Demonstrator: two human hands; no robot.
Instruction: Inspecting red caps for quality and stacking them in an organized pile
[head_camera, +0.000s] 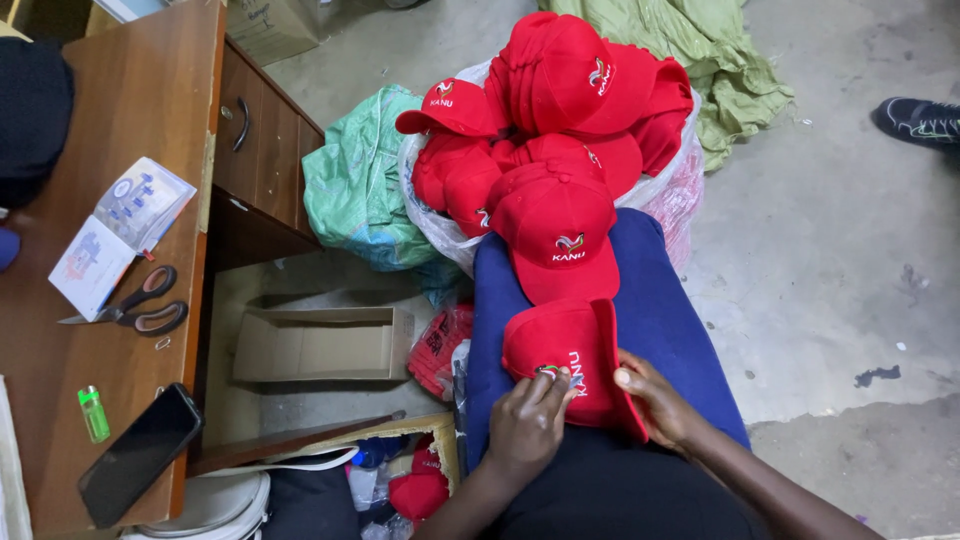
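Even soft daylight, faint shadows, sharp focus throughout, mild wide-angle bending at edges

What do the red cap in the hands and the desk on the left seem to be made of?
The red cap: probably woven cloth, matte, with stitched seams and an embroidered-looking emblem. The desk: apparently wood or wood veneer, brown and slightly glossy, with visible grain. The left hand and right hand hold the cap.
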